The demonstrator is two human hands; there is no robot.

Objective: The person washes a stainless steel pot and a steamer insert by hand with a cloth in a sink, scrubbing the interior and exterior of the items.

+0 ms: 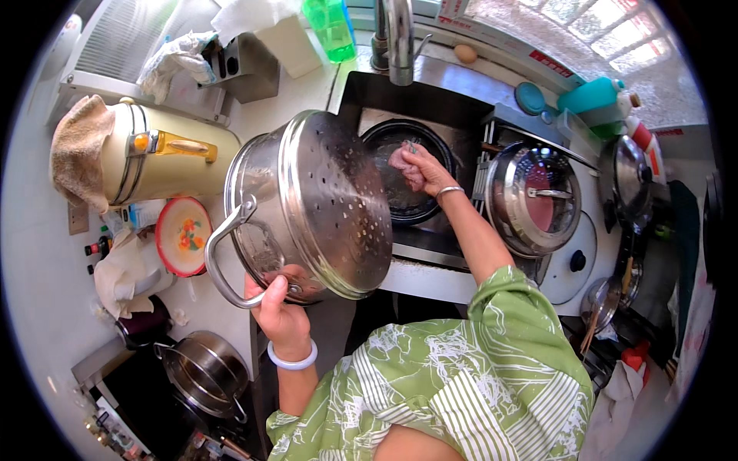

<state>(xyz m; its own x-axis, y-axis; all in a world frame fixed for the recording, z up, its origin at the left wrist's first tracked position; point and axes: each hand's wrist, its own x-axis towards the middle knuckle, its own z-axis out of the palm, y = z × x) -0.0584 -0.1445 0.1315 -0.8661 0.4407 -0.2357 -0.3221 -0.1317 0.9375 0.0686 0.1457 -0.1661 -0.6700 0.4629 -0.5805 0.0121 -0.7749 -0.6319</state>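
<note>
My left hand (282, 317) grips the loop handle of a stainless steel steamer pot (300, 201). The steamer is tilted on its side, its perforated base facing right towards the sink. In my right hand (426, 170) is a bunched pinkish cloth (408, 167). That hand is over a dark basin (377, 210) with water in it, set in the stainless steel sink (369, 89). Part of the basin is hidden behind the steamer.
A chrome faucet (400, 46) rises behind the sink. Right of it sits a lidded pot (533, 199) beside a glass lid (576, 288). Leftward are a cream canister (173, 178), a red-rimmed plate (183, 236), and another steel pot (204, 369) on a black cooktop (138, 392).
</note>
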